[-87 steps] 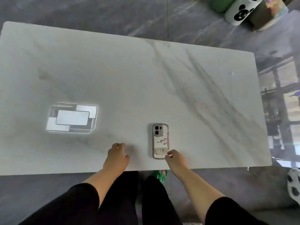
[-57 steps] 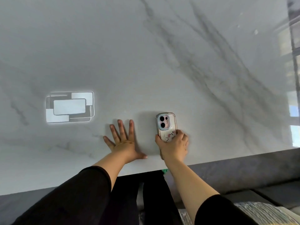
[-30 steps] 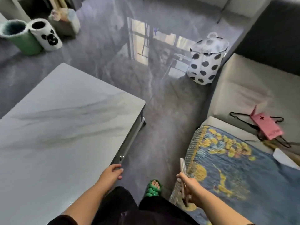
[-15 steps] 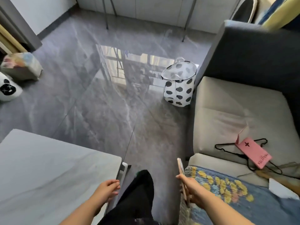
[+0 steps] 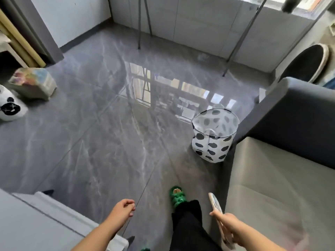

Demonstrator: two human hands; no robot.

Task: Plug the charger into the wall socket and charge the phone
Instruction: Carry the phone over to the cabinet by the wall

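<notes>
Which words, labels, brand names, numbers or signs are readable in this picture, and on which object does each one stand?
None can be read.
phone in the right hand: seen edge-on, its printed case blurred, no text legible.
panda stool: only a face drawing, no letters.
spotted basket: only dark spots.
colourful block: blurred print, unreadable.

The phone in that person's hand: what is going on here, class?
A person is walking across a grey floor with the phone gripped edge-on in the right hand. The left hand is loosely curled and holds nothing, near the table corner. No charger or wall socket is in view, so nothing is plugged in yet.
</notes>
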